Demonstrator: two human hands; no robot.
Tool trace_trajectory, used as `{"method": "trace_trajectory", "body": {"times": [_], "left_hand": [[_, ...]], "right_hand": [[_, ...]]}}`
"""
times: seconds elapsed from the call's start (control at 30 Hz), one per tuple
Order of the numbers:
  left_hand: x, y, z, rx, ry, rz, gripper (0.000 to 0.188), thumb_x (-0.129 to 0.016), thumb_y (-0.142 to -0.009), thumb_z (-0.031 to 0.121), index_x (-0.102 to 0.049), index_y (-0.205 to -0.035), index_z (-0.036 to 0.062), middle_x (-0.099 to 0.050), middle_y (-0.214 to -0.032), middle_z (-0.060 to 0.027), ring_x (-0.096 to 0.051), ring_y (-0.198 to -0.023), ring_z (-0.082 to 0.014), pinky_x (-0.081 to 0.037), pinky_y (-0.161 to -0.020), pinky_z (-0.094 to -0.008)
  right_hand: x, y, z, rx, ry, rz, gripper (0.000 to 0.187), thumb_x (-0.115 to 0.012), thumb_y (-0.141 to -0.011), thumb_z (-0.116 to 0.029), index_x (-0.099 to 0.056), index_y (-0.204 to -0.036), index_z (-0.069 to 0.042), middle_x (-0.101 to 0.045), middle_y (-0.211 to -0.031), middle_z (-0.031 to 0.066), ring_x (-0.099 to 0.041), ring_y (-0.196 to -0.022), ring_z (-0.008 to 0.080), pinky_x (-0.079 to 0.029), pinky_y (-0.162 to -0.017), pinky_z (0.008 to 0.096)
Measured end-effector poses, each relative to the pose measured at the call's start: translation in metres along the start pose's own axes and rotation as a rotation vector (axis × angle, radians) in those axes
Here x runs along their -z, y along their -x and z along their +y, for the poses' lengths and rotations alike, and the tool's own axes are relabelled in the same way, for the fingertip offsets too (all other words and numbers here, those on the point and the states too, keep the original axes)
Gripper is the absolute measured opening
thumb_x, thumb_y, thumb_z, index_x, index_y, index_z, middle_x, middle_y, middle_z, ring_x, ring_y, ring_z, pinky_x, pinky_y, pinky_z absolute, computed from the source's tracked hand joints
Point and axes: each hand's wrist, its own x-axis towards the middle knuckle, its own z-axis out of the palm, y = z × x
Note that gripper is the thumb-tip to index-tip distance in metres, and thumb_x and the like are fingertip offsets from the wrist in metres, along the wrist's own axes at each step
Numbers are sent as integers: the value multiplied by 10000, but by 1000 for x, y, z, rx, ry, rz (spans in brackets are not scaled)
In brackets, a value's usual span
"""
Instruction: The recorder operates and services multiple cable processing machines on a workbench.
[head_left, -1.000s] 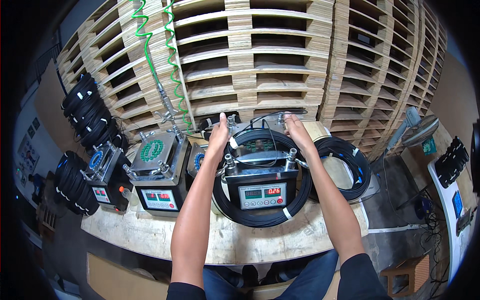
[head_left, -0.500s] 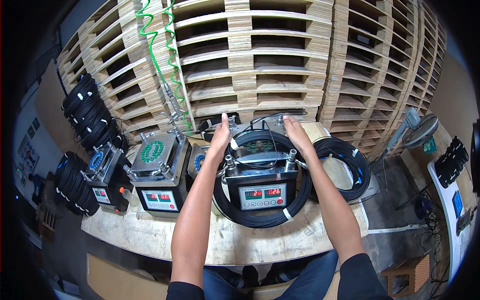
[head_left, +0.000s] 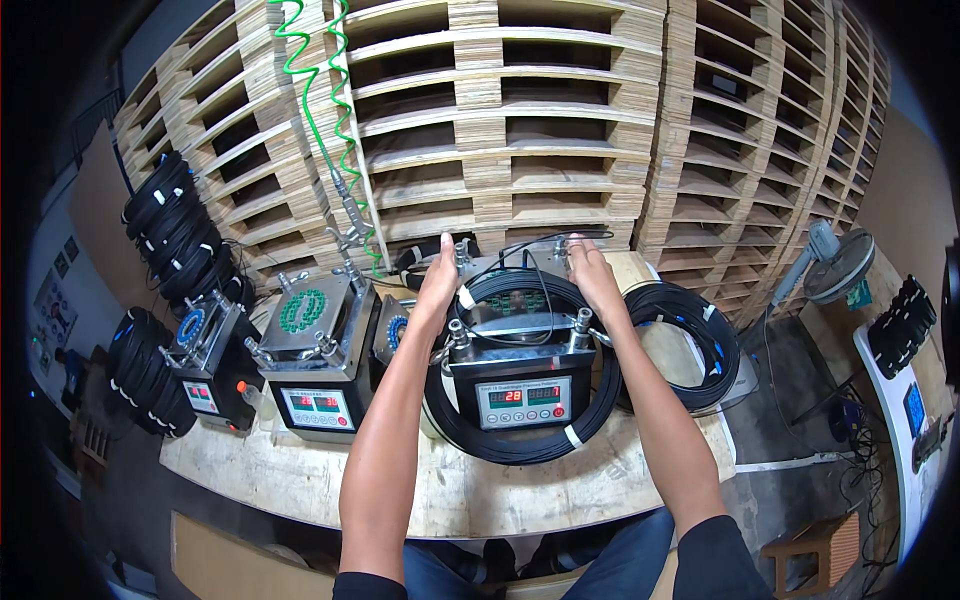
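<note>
Head view: Cable coil (head_left: 510, 457) already rings the lit panel (head_left: 526, 397) of the machine (head_left: 466, 388). Left hand (head_left: 440, 275) and right hand (head_left: 592, 273) flank the rear knobs (head_left: 462, 252), opening and grip too hidden to tell.

- Here we are in a workshop, a small production corner by the look of it, with stock right up against the work.
- Filling the back: tall stacks of slatted, pale-wood pallets (head_left: 480, 107), the stuff of a factory or warehouse.
- Down front, a scuffed, pale plywood workbench (head_left: 500, 505), stained and worn.
- Along it, a row of machines! Boxy black machines with steel top plates and lit digital panels (head_left: 525, 385), lined up side by side.
- Overhead come bright green, coiled hoses, one ending in a silvery metal fitting (head_left: 351, 215).
- Over left, heaped round coils of black cable with white ties (head_left: 180, 240), in quantity.
- And right, a grey standing fan (head_left: 838, 268).
</note>
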Motion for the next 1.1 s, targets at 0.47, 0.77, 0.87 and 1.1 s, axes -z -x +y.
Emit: {"method": "trace_trajectory", "body": {"times": [0.47, 0.77, 0.87, 1.1], "left_hand": [[4, -3, -3, 31, 22, 78, 857, -304, -972, 693, -547, -1183, -101, -586, -927, -117, -499, -808, -191, -423, -754, -333], [3, 3, 3, 89, -27, -13, 977, -268, -955, 730, -488, -1320, -149, -590, -1201, -240, -534, -1025, -264, -408, -939, -380], [4, -1, -5, 79, -51, -4, 986, -255, -952, 736, -485, -1327, -145, -576, -1254, -256, -546, -1083, -294, -405, -966, -397], [5, -25, -24, 14, -164, 145, 968, -282, -939, 739, -497, -1329, -120, -580, -1269, -283, -560, -1168, -351, -408, -986, -415]], "right_hand": [[-5, 1, 3, 5, -318, -126, 419, -438, -1036, -405, -564, -1163, -26, -550, -785, 19, -465, -649, 108, -425, -615, 265], [3, 5, -18, -106, 99, 16, 570, -441, -989, -533, -605, -1232, -43, -690, -1035, 236, -650, -1027, 373, -485, -897, 401], [3, 4, -18, -147, 85, -56, 614, -443, -968, -569, -602, -1249, -46, -640, -1190, 280, -569, -1179, 453, -425, -1012, 437], [-3, -2, -1, 25, -201, -119, 490, -468, -1009, -443, -593, -1224, -22, -680, -996, 147, -639, -881, 260, -492, -832, 348]]}}
